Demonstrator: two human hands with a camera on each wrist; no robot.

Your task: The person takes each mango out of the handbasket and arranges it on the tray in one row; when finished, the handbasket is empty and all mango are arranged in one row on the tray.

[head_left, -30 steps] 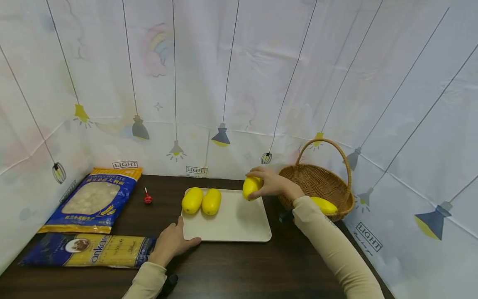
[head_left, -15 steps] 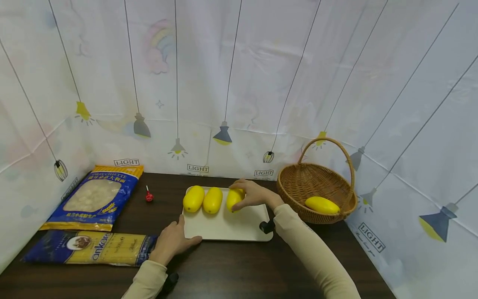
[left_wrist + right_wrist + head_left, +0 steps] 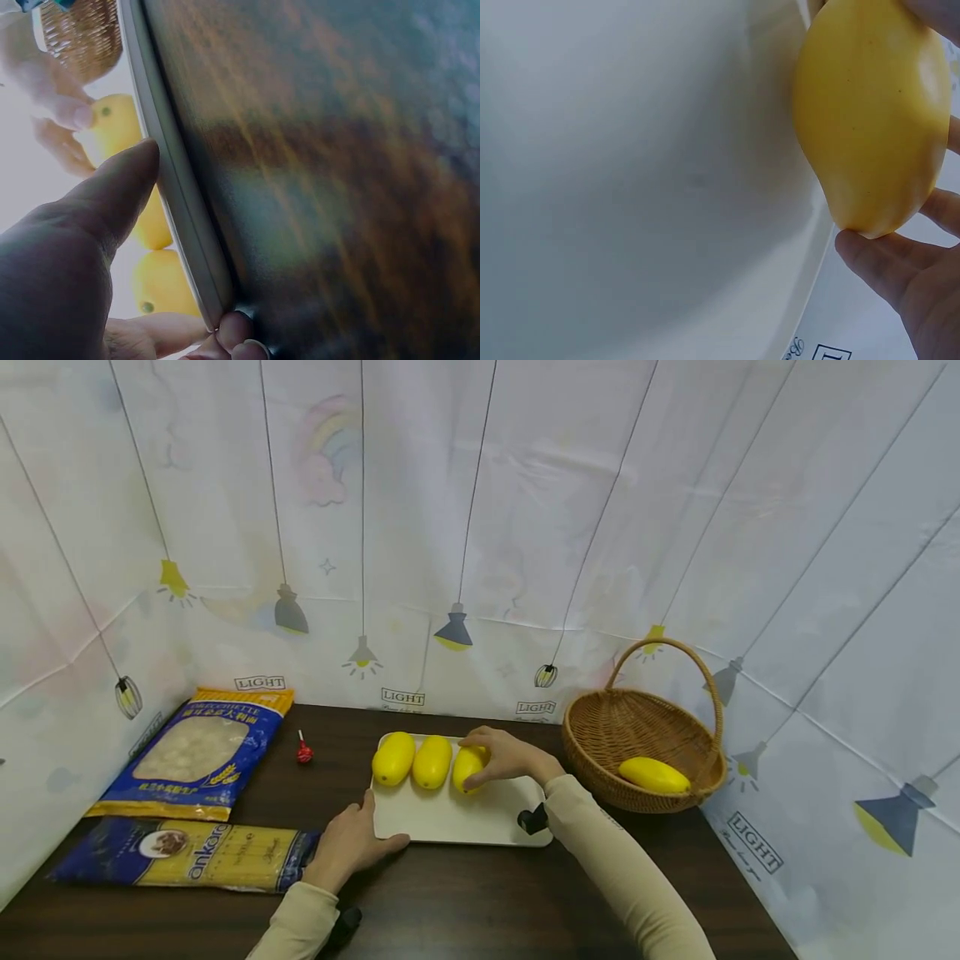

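Note:
In the head view, three yellow mangoes sit side by side toward the back of a cream tray (image 3: 450, 827): a left mango (image 3: 393, 758), a middle mango (image 3: 432, 762) and a right mango (image 3: 467, 767). My right hand (image 3: 506, 754) holds the right mango from above, thumb at its near side and fingers behind. Up close in the right wrist view, that mango (image 3: 874, 112) lies against the fingertips, over the tray surface. At the tray's front left corner, my left hand (image 3: 348, 843) holds the tray, thumb on the front rim and fingers at the left side.
A wicker basket (image 3: 600, 752) with a tall handle stands at right, another mango (image 3: 654, 774) inside. On the left lie a blue pasta bag (image 3: 195, 752), a long spaghetti pack (image 3: 217, 856) and a red lollipop (image 3: 303, 752). A printed curtain (image 3: 420, 527) hangs behind the table.
My right hand has carried the mango left from the tray's right back edge to a place beside the other two, and lowered it. My left hand has stayed at the tray corner.

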